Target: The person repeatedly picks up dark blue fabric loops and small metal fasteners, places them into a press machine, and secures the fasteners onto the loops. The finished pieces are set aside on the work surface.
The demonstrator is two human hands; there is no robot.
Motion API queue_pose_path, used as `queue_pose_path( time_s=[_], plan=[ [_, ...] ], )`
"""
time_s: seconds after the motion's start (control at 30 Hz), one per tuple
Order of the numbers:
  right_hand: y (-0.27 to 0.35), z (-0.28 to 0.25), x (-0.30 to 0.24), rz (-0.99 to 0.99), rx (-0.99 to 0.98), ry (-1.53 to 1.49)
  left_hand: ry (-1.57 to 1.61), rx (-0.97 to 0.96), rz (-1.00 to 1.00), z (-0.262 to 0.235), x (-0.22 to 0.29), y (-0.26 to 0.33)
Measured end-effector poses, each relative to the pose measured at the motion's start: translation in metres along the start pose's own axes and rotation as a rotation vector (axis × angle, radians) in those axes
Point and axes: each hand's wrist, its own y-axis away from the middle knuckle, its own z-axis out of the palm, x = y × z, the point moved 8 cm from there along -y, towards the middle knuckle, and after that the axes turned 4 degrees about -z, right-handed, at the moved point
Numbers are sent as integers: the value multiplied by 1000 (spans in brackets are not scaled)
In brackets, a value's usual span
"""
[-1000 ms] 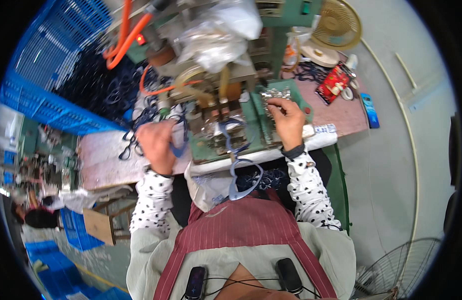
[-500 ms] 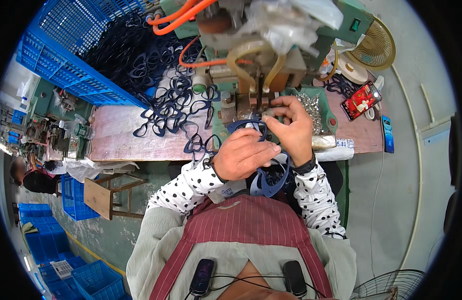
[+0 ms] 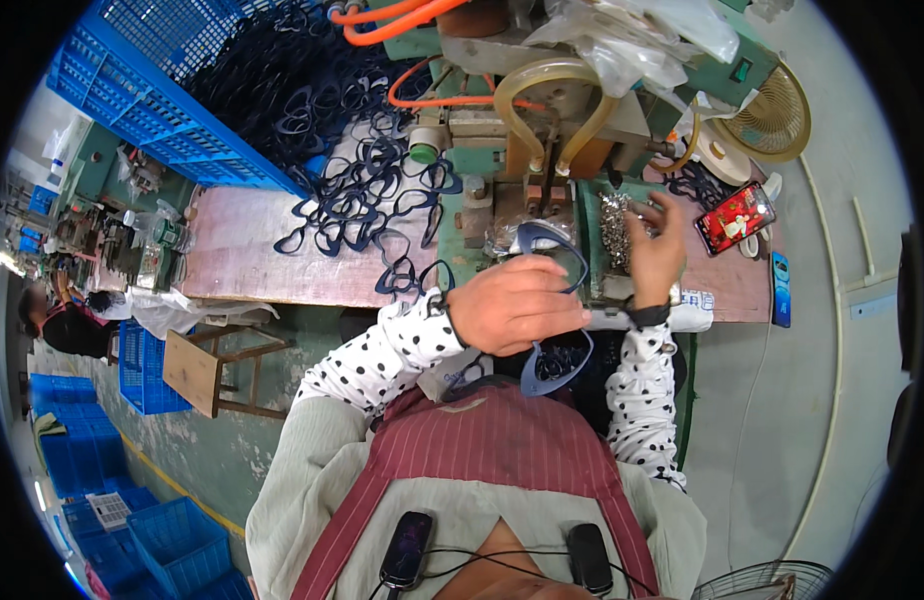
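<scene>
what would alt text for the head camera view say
Seen from above, a person at a workbench holds a dark blue eyewear frame in the left hand while the right hand reaches into a heap of small shiny metal parts. More frames spill from a blue crate beside a green machine with hoses.

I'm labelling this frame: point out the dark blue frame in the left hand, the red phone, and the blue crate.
dark blue frame (image 3: pixel 548 238), head view, upper rim.
red phone (image 3: pixel 735 217), head view, screen middle.
blue crate (image 3: pixel 132 95), head view, side wall.
</scene>
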Motion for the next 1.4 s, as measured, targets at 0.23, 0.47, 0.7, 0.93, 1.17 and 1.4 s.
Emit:
queue_pose_path(
  time_s=[0.23, 0.47, 0.7, 0.93, 1.17, 1.4],
  plan=[
    [17, -13, 60, 7, -189, 229, 131, 25, 12, 3, -9, 10],
    [24, 9, 46, -236, -225, 430, 41, 48, 4, 6, -6, 11],
    [26, -7, 73, -31, -84, 136, -403, 272, -350, -14, 24, 76],
    [32, -10, 68, 65, -25, 100, -703, 157, -933, -95, -11, 193],
    [29, -8, 66, 73, -39, 109, -741, 114, -986, -80, -49, 205],
    [28, -9, 64, 1, -38, 138, -621, -595, -493, -62, -89, 211]
  ],
)
